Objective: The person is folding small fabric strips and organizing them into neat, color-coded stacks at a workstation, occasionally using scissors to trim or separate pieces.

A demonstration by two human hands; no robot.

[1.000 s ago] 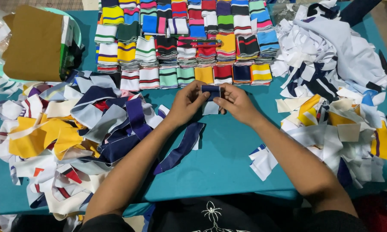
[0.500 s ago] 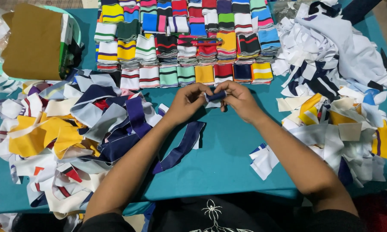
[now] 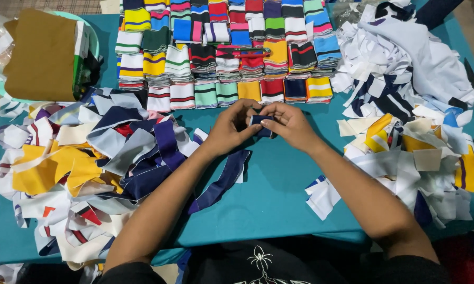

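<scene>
left hand point(image 3: 230, 128): fingers pinched on the left end of a small dark blue cloth piece point(image 3: 260, 122), grip closed on it
right hand point(image 3: 289, 126): thumb and forefinger pinched on the right end of the same piece, grip closed on it
cloth piece: centre of the frame, held just above the bench point(image 3: 268, 194), between both hands; long axis roughly left-right, both hands equally close
hanging strip: a longer dark blue strip point(image 3: 221, 181) lies on the bench below the left hand, running diagonally down-left; can't tell if it joins the held piece
texture: held piece looks like soft knit, folded small
upper middle: neat rows of folded striped rib bands point(image 3: 221, 47), many colours, flat rectangular stacks
left side: loose heap of cut scraps point(image 3: 89, 158), yellow, white, navy, irregular shapes
right side: second scrap pile point(image 3: 416, 115), mostly white and navy, some yellow
upper left: brown flat packet point(image 3: 39, 52) on a pale green round tray point(image 3: 95, 42)
bench cover: teal cloth, smooth
</scene>
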